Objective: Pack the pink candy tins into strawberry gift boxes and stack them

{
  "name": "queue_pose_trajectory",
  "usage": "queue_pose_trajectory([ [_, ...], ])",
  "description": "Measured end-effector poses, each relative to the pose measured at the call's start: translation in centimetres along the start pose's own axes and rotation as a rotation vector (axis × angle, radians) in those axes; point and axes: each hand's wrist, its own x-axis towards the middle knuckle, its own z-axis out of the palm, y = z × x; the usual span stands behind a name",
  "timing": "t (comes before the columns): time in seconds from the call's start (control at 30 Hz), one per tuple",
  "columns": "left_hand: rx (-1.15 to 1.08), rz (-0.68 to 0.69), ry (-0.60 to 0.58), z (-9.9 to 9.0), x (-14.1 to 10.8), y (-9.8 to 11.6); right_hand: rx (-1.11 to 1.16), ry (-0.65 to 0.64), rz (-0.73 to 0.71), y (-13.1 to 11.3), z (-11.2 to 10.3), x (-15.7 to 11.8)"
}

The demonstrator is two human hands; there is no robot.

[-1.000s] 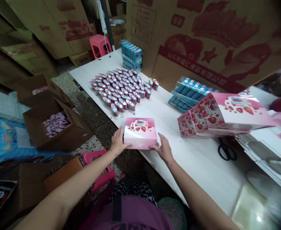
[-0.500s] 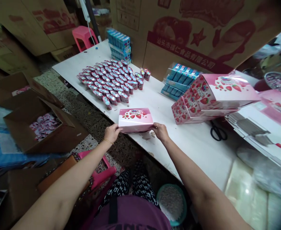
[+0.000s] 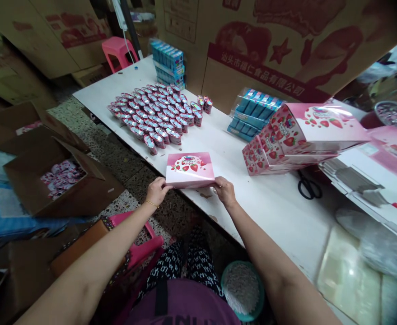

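Observation:
A pink and white cardboard box (image 3: 190,170) printed with strawberries sits at the table's front edge, its printed face upward. My left hand (image 3: 157,191) pinches the box's near left corner, while my right hand (image 3: 224,189) grips its near right corner. The fingertips are partly hidden behind the box. Just beyond it, many small pink-sided packs (image 3: 151,115) stand upright in close rows on the white table (image 3: 215,140).
Stacked strawberry boxes (image 3: 282,135) and black scissors (image 3: 309,186) lie to the right, near flat box blanks (image 3: 364,180). Blue packs (image 3: 254,113) stand against a large carton (image 3: 252,58). Below are an open carton (image 3: 93,189), a pink stool (image 3: 144,243) and a green basin (image 3: 259,293).
The box has tipped back slightly, so more of its top and less of its near side shows. Both hands keep their hold on its near corners.

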Motion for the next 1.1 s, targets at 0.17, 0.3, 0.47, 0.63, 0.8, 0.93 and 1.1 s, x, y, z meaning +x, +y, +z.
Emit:
queue_pose_trajectory([
  [0.17, 0.066, 0.001, 0.119, -0.5, -0.3, 1.1, -0.1, 0.129, -0.061, -1.6, -1.0, -0.2],
  [0.3, 0.263, 0.147, 0.115, -1.0, 0.7, 2.8, -0.44, -0.042, -0.291, -3.9, -1.7, 2.1],
  [0.47, 0.366, 0.341, -0.185, 0.7, 2.3, 2.6, -0.642, -0.329, -0.464, -3.3, -0.1, 3.7],
  [0.63, 0.392, 0.294, -0.165, 2.6, 1.0, 1.8, -0.621, -0.322, -0.392, -2.0, 1.7, 2.2],
  [0.8, 0.182, 0.143, -0.183, 2.2, 1.0, 2.3, -0.399, -0.346, -0.318, -1.9, 1.4, 1.9],
  [0.93, -0.337, -0.473, -0.013, 2.5, 2.9, 2.0, 0.132, -0.158, 0.152, -1.3, 1.7, 2.2],
  [1.1, -1.007, -0.877, 0.028, 3.1, 3.5, 4.2, 0.482, -0.109, 0.423, -1.5, 2.0, 2.5],
])
